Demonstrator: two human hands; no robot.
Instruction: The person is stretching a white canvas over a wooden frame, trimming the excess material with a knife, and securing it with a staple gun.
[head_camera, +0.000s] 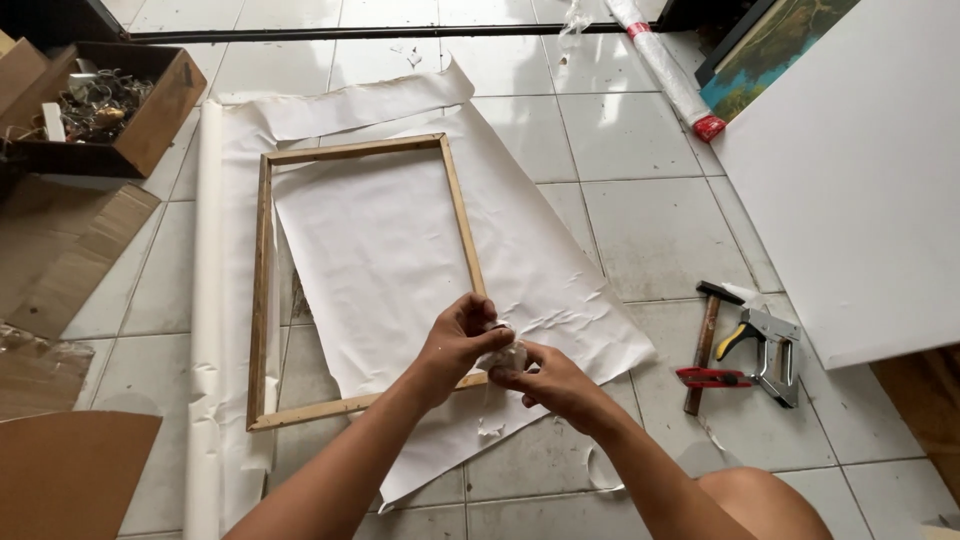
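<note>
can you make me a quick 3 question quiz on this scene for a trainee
1. True or false: the wooden frame lies flat on white sheets spread over the tiled floor.
2. Which tools lie to the person's right? A) hammer and staple gun B) saw and drill C) paintbrush and roller
3. What do the left hand and right hand hold between them?

Key
1. True
2. A
3. A small crumpled whitish wad, at the frame's near right corner; what it is made of cannot be told.
</note>
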